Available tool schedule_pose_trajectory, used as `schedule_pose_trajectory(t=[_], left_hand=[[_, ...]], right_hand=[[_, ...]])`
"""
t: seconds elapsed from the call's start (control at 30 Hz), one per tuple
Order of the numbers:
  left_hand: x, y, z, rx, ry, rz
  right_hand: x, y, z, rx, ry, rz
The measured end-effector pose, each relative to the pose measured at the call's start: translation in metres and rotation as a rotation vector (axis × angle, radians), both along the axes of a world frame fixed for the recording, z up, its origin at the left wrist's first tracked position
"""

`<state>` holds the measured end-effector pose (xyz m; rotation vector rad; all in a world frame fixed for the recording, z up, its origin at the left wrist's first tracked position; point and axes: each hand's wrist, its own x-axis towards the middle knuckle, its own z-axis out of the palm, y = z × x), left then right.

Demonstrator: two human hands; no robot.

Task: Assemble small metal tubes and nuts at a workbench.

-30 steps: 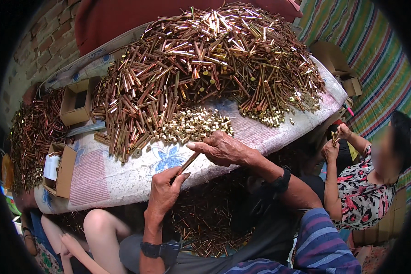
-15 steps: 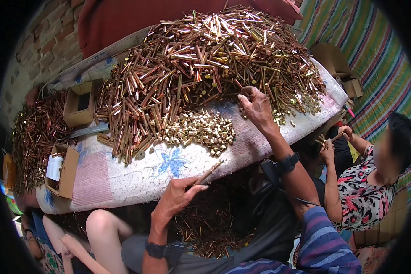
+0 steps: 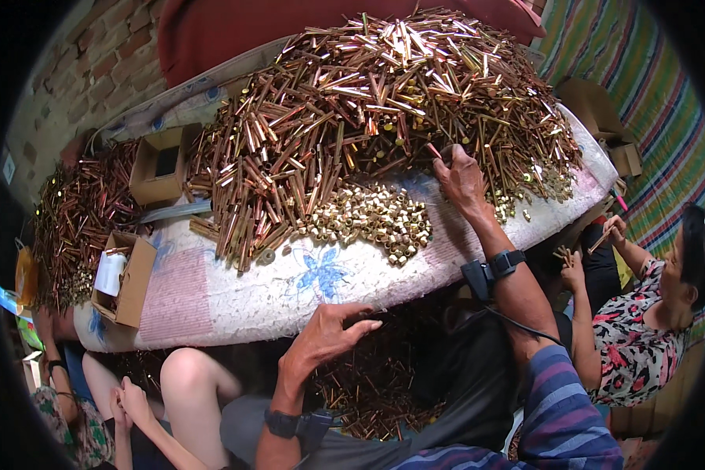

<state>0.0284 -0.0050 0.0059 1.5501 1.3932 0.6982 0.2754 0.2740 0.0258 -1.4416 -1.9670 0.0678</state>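
Note:
A big heap of slim copper-coloured metal tubes [image 3: 290,117] covers the far part of the padded table. At its front edge my right hand [image 3: 464,186] is closed, thumb and finger pinching one thin reddish tube [image 3: 433,150]. Left of that hand lies a pile of short gold-coloured rings [image 3: 376,223] on the cloth. My left hand [image 3: 327,338] hovers by the table's near edge with thumb and fingers apart and nothing between them. Below it, a darker mass of similar tubes [image 3: 376,384] lies under table level.
Two cardboard boxes, one farther back [image 3: 158,168] and one nearer [image 3: 135,282], stand left on the patterned table cover [image 3: 235,301]. More tubes [image 3: 86,204] are heaped beyond them. A co-worker [image 3: 642,329] handles tubes at right; another person's legs and hands [image 3: 188,384] are at lower left.
The tube that was in my left hand is gone from it, and its fingers have opened. My right hand stays at the heap's edge with a tube. The whole view has shifted slightly.

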Motion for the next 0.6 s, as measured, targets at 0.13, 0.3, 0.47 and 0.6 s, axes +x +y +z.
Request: schedule_pose_trajectory(t=[0.13, 0.3, 0.47, 0.6], left_hand=[[-0.006, 0.000, -0.006, 0.136, 0.010, 0.127], [-0.007, 0.004, 0.001, -0.008, -0.312, 0.350], [-0.013, 0.001, 0.016, 0.050, -0.486, 0.357], [-0.024, -0.002, 0.016, -0.034, -0.384, 0.445]], right_hand=[[-0.022, -0.023, 0.016, 0.002, 0.214, 0.280], [-0.063, -0.101, 0.053, -0.578, 0.514, 0.596], [-0.101, -0.147, 0.054, -0.884, 0.447, 0.834], [-0.117, -0.144, 0.046, -0.978, 0.468, 0.960]])
